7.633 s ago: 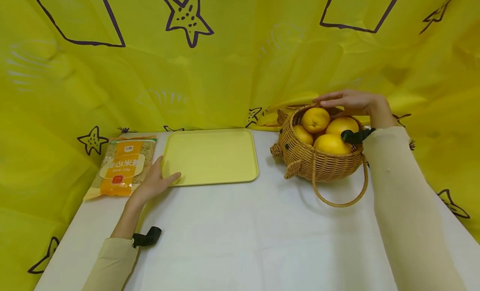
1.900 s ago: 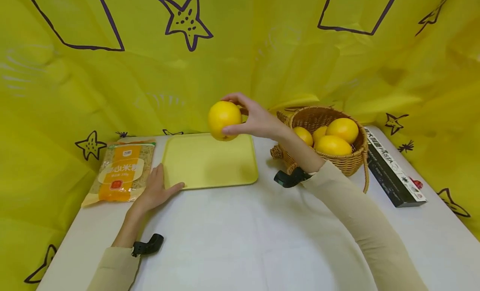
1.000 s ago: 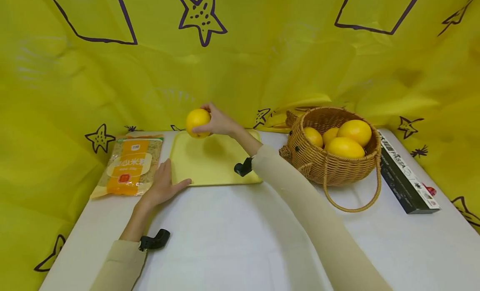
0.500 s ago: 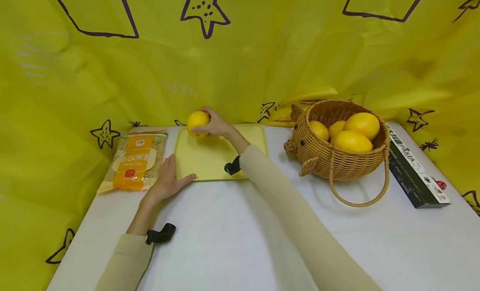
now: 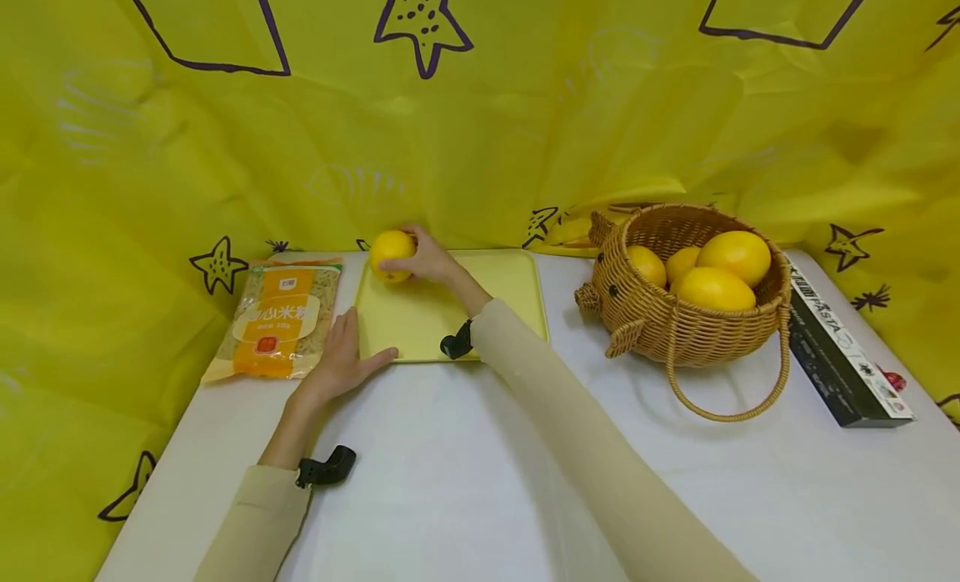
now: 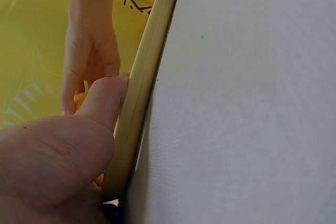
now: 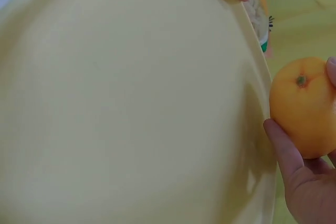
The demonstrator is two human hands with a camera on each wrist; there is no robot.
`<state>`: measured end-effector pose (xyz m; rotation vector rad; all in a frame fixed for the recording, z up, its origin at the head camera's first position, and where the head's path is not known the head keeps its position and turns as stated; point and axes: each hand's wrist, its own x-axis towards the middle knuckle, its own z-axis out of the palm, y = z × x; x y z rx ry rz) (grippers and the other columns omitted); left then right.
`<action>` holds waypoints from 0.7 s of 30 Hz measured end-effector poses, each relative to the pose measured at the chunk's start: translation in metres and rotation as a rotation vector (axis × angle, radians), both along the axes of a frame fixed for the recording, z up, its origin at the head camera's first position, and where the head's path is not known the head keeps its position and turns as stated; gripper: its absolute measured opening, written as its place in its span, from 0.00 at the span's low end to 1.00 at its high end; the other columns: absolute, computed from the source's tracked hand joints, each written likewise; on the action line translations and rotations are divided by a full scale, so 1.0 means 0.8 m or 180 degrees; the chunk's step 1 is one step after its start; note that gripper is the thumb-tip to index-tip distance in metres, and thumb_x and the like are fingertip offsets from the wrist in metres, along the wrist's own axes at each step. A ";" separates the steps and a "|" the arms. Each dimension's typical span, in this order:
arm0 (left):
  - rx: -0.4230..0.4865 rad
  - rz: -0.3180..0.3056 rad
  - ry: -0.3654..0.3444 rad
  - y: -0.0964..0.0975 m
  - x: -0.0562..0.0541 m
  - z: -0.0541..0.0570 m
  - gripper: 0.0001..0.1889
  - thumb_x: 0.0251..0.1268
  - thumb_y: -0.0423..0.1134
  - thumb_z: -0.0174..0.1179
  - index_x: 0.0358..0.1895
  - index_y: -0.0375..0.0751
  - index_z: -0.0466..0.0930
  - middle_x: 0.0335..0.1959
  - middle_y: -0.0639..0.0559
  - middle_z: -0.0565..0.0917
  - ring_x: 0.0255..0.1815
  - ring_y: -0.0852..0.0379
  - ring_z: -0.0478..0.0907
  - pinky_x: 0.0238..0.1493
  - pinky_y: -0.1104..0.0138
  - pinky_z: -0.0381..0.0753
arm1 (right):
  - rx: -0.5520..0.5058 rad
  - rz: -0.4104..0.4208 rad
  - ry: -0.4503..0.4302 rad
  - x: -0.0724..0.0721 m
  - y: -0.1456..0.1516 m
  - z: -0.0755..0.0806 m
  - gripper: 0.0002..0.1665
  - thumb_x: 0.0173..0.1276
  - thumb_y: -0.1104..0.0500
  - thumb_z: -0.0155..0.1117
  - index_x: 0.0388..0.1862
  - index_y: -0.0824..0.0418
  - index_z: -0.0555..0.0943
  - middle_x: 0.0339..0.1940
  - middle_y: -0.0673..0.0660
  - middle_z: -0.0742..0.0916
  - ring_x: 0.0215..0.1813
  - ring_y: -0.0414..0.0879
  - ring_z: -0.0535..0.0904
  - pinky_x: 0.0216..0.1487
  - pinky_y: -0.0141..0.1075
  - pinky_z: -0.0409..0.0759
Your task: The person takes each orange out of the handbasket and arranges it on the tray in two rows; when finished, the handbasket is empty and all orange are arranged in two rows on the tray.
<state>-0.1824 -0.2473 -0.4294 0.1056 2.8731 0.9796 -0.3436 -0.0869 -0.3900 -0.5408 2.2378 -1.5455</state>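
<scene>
My right hand (image 5: 433,260) grips an orange (image 5: 390,255) over the far left corner of the light yellow tray (image 5: 498,278). In the right wrist view the orange (image 7: 302,108) shows its green stem end, with thumb and fingers around its side, close by the tray rim (image 7: 262,72). My left hand (image 5: 343,363) rests at the tray's near left corner, fingers straight along the left side and thumb spread along the front. In the left wrist view that thumb (image 6: 107,95) touches the tray edge (image 6: 144,72).
A pig-shaped wicker basket (image 5: 697,340) holding several oranges stands at the right, its handle hanging forward. Beyond it lies a black-and-white pasta box (image 5: 847,353). Left of the tray is a bag of rice noodles (image 5: 277,323). A yellow patterned sheet (image 5: 510,132) hangs behind the white table.
My right hand has taken an orange from the basket, carried it left to the tray and lowered it slightly. The left hand has stayed at the tray corner; the head view has shifted a little.
</scene>
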 end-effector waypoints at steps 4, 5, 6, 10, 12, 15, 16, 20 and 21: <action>-0.0036 0.0013 -0.0061 0.000 -0.001 0.003 0.55 0.65 0.53 0.60 0.74 0.22 0.29 0.76 0.24 0.38 0.77 0.30 0.36 0.75 0.40 0.40 | -0.0020 -0.0018 0.0003 -0.001 -0.009 -0.003 0.49 0.61 0.52 0.70 0.75 0.58 0.54 0.68 0.63 0.70 0.58 0.54 0.75 0.41 0.37 0.83; -0.0035 0.0010 -0.0072 0.000 0.000 0.003 0.55 0.65 0.53 0.60 0.74 0.22 0.29 0.76 0.23 0.38 0.77 0.30 0.36 0.75 0.40 0.40 | -0.0025 -0.0003 0.0005 -0.001 -0.012 -0.004 0.49 0.61 0.52 0.70 0.75 0.58 0.55 0.68 0.63 0.71 0.58 0.54 0.75 0.41 0.36 0.83; -0.0035 0.0006 -0.0060 -0.001 0.000 0.004 0.55 0.65 0.53 0.60 0.74 0.22 0.30 0.75 0.23 0.40 0.76 0.30 0.38 0.75 0.40 0.41 | -0.0023 0.0023 0.0005 -0.001 -0.014 -0.005 0.48 0.62 0.53 0.70 0.75 0.58 0.55 0.68 0.63 0.71 0.58 0.54 0.75 0.41 0.36 0.83; -0.0050 -0.0022 -0.0051 0.000 0.002 0.006 0.55 0.66 0.53 0.59 0.74 0.22 0.30 0.75 0.23 0.41 0.76 0.29 0.39 0.74 0.39 0.42 | -0.0038 0.0077 -0.0018 -0.001 -0.022 -0.007 0.47 0.63 0.53 0.69 0.76 0.57 0.56 0.68 0.63 0.71 0.57 0.53 0.74 0.42 0.36 0.82; -0.0035 -0.0019 -0.0016 0.000 0.002 0.006 0.54 0.65 0.52 0.60 0.74 0.22 0.32 0.74 0.23 0.43 0.75 0.29 0.41 0.74 0.39 0.44 | -0.0017 0.0055 -0.0032 -0.001 -0.026 -0.010 0.48 0.63 0.52 0.69 0.76 0.55 0.55 0.69 0.62 0.70 0.58 0.53 0.75 0.42 0.36 0.82; -0.0016 0.0001 -0.0047 0.001 0.003 0.005 0.54 0.65 0.52 0.60 0.74 0.22 0.31 0.75 0.23 0.41 0.76 0.30 0.40 0.74 0.40 0.43 | -0.0005 -0.0020 -0.0036 0.000 -0.030 -0.014 0.49 0.62 0.52 0.69 0.78 0.54 0.54 0.71 0.62 0.69 0.57 0.53 0.74 0.41 0.34 0.81; -0.0011 0.0006 -0.0053 0.001 0.003 0.004 0.54 0.65 0.51 0.60 0.74 0.22 0.31 0.75 0.23 0.41 0.76 0.30 0.40 0.74 0.40 0.43 | -0.0019 -0.0044 -0.0028 0.000 -0.032 -0.015 0.50 0.62 0.52 0.69 0.78 0.54 0.54 0.71 0.62 0.69 0.56 0.52 0.75 0.39 0.34 0.80; -0.0028 0.0000 -0.0104 0.002 0.004 0.005 0.55 0.66 0.53 0.60 0.74 0.23 0.28 0.76 0.24 0.39 0.77 0.30 0.38 0.75 0.39 0.42 | -0.0087 -0.0147 0.0010 0.002 -0.036 -0.016 0.50 0.63 0.52 0.69 0.77 0.55 0.53 0.70 0.63 0.70 0.50 0.52 0.77 0.35 0.33 0.79; -0.0031 -0.0013 -0.0097 0.003 0.004 0.006 0.55 0.66 0.53 0.60 0.74 0.23 0.28 0.75 0.24 0.39 0.77 0.30 0.38 0.74 0.39 0.42 | -0.0087 -0.0168 0.0040 0.002 -0.037 -0.016 0.49 0.63 0.52 0.69 0.77 0.56 0.54 0.69 0.64 0.71 0.49 0.53 0.77 0.35 0.34 0.80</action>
